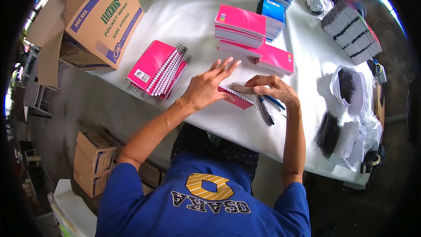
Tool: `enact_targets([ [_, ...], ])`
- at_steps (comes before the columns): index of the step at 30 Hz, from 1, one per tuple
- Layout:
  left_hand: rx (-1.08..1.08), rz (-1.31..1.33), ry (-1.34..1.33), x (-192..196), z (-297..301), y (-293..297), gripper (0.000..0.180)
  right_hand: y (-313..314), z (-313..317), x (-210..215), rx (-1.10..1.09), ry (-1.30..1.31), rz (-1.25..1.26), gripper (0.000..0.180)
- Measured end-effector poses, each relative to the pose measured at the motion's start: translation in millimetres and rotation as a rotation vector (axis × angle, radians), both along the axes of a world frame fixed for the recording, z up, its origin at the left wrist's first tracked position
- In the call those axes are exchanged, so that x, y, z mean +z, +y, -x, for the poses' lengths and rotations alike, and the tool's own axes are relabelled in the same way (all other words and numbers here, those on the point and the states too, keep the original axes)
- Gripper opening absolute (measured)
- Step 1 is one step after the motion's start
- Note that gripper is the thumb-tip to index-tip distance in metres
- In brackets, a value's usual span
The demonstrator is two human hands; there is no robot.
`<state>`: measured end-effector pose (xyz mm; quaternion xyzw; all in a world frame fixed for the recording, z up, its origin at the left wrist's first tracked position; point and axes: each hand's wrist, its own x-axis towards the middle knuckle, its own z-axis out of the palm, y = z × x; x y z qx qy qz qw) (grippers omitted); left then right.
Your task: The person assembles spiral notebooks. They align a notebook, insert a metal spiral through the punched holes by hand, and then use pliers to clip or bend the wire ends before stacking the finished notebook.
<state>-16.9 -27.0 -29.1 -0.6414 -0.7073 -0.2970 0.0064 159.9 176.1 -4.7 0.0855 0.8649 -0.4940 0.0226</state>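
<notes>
Fingers (228,66) of the left hand (206,88) are spread wide and lie flat on a small pink notebook (237,97), pressing it onto the white surface (184,17). The right hand (274,88) has its fingers bent narrow and pinched at the white spiral edge of the same notebook; whether they hold the wire itself, I cannot tell. Just beside the right hand lie two blue pens (274,102) and a dark strip (265,113), touching the surface.

Near the left hand, to its left side, lies a row of pink spiral notebooks (158,69), overlapping each other, with loose wire coils at their ends. Behind the hands stand stacks of pink notebooks (240,27) and, further, blue ones (274,11). At the right side lie plastic bags with black coils (348,85) and a loose bundle of black coils (328,132). A large cardboard box (103,17) stands on the left corner, tilted. Smaller boxes (94,162) are on the floor below.
</notes>
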Motion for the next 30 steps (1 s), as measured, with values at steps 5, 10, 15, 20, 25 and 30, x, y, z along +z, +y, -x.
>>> enact_targets([
  [5,0.019,-0.188,-0.415,-14.8,2.1,-8.2,0.111,5.0,-1.9,-1.0,0.006,-0.055,0.117,0.059],
  [10,0.022,-0.099,-0.791,-29.9,0.9,-13.6,0.104,-7.6,-5.5,-7.3,0.006,0.277,0.430,0.061],
  [15,-0.001,-0.190,-0.790,-38.8,-4.0,-10.3,0.096,-2.6,3.2,-8.6,0.084,0.218,0.434,0.057],
  [20,0.015,-0.135,-0.816,-37.0,-3.2,-11.1,0.100,-9.8,7.2,-1.6,0.036,0.122,0.339,0.061],
  [25,0.014,-0.077,-0.898,-36.1,-1.8,-12.4,0.104,-18.8,16.7,19.4,-0.043,0.022,0.135,0.072],
  [30,0.007,-0.105,-0.817,-40.3,-3.4,-9.3,0.107,-27.7,22.6,18.9,-0.022,-0.048,0.071,0.059],
])
